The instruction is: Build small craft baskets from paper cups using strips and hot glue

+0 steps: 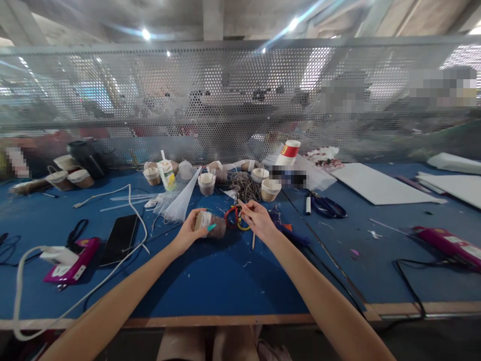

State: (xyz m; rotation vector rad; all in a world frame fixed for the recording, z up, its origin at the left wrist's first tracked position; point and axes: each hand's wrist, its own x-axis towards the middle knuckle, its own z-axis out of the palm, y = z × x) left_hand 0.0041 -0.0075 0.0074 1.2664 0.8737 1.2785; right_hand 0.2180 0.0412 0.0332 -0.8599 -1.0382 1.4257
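Note:
My left hand [191,226] is wrapped round a paper cup [215,225] lying on its side, its wall covered in grey-brown cord. The cup is held just above the blue table. To its right, my right hand [256,216] is closed in a pinch; what its fingertips hold is too small to make out. Just beneath that hand are a red loop handle [230,217] and a yellow loop handle [243,225], partly hidden. Behind it lies a tangled heap of grey-brown cord [245,187]. A thin wooden stick [253,240] pokes out below the right hand.
Several cord-wrapped cups, including one cup [206,183], stand behind the hands. A drink cup [167,174] and clear plastic strips [183,203] are at left, near a phone [119,239] and purple glue gun [73,263]. Dark scissors [329,205] and a white board [383,183] lie right.

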